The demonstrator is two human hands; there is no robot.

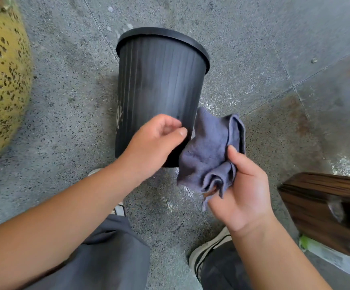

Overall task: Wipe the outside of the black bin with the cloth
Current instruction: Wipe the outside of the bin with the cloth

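You have one black bin [159, 84] in front of you, lying on the speckled grey floor [253, 49] with its rimmed mouth pointing away and its narrower base toward your feet. Its wall is ribbed lengthwise, dull plastic by the look of it, with pale scuffs low on its left side and a thick rolled rim around the mouth.

There is one cloth [209, 151], a soft grey-blue piece with a napped, towel-like surface, bunched into several folds. Your right hand [243, 195] grips its lower folds, thumb pressed on top, and the cloth's upper edge sits just beside the bin's right side near the base (whether it touches the plastic, you cannot tell).

Your left hand [155, 143] hovers over the bin's base end, fingers loosely curled toward the thumb and holding nothing; contact with the bin is unclear.

Around you: one large rounded yellow pot [2, 80] with a mottled dark-flecked surface at the left edge, one dark striped wooden piece [320, 199] at the right, and two shoes, the right shoe [209, 250] dark with a white sole, the left shoe [118, 209] mostly hidden beneath your grey trousers [107, 258].
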